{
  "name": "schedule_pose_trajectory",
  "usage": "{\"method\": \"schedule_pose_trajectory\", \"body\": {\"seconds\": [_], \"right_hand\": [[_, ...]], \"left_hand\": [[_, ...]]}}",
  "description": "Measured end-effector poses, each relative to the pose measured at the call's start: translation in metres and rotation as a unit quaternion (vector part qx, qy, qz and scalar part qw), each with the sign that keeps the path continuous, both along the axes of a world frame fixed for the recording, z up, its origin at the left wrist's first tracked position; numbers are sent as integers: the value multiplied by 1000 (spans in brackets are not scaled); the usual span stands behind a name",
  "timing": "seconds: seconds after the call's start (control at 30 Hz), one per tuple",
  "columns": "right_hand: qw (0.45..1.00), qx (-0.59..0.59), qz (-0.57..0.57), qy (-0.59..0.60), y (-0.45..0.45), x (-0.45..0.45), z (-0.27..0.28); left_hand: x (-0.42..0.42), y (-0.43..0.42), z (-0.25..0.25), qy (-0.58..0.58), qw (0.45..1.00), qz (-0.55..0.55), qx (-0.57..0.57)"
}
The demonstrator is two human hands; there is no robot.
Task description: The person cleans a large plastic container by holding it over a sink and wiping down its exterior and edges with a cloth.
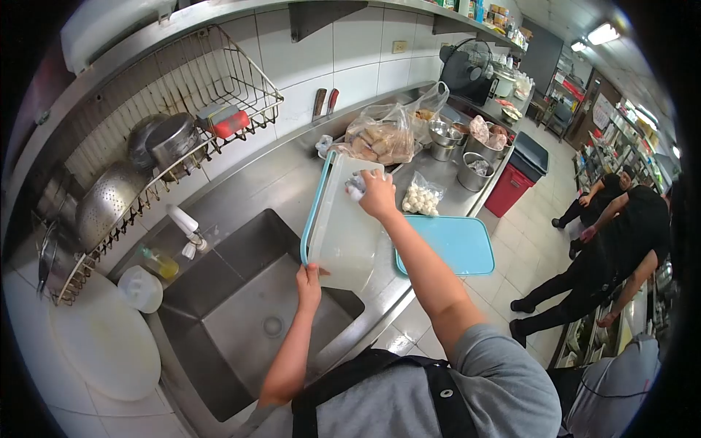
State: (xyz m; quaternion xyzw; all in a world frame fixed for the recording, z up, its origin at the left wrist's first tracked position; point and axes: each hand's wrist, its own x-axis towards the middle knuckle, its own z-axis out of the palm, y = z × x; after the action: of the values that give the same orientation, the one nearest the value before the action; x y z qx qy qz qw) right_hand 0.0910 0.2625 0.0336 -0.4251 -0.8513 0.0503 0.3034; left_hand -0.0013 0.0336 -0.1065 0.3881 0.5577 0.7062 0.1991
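A translucent plastic container (347, 226) with a teal rim stands tilted on the counter at the sink's right edge. My left hand (309, 287) grips its near lower corner, fingers closed around the edge. My right hand (378, 193) is closed on a crumpled whitish-grey cloth (356, 186) pressed against the container's upper side. The flat teal lid (449, 247) lies on the counter to the right, under my right forearm. Beyond my right hand sits a clear bag of small white balls (421, 197).
The steel sink (241, 314) lies at left below a faucet (186, 228). A wire rack (175, 157) holds pots and a colander. Bagged bread-like pieces (383, 139) and metal pots (475, 171) stand farther along the counter. A red bin (509, 186) and several people (606, 255) are at right.
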Motion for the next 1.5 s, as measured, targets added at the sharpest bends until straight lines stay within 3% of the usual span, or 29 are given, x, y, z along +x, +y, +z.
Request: {"method": "schedule_pose_trajectory", "body": {"seconds": [0.1,0.17,0.27,0.33,0.4,0.43,0.57,0.67,0.7,0.83,0.93,1.13,1.5], "right_hand": [[999,-35,30,20,-14,8,5],[987,-96,94,83,4,15,-7],[948,-75,268,154,-34,19,11],[911,44,400,93,-88,11,6],[929,38,365,51,-116,13,16],[937,31,346,30,-124,14,17],[969,22,247,21,-76,-9,7],[957,60,280,-53,-136,12,15],[955,65,287,-44,-143,15,17],[955,19,296,20,-127,11,17],[972,-17,232,36,-88,1,26],[986,27,161,44,-80,-6,16],[986,49,138,78,-88,-3,12]], "left_hand": [[3,-4,9,-55,998,-15,23],[5,-5,9,15,999,30,36],[6,-7,17,62,998,22,5],[9,-5,18,62,998,0,-5],[13,-3,19,55,998,-15,11],[14,-6,22,-33,997,-63,-31],[14,-9,29,57,992,-42,-100],[14,-4,28,55,998,-1,-28],[11,-2,19,99,993,30,-56],[4,-3,11,-3,994,-70,-81],[10,-12,18,8,996,-70,-60],[21,-10,64,65,993,89,-52],[17,8,53,92,994,53,23]]}}
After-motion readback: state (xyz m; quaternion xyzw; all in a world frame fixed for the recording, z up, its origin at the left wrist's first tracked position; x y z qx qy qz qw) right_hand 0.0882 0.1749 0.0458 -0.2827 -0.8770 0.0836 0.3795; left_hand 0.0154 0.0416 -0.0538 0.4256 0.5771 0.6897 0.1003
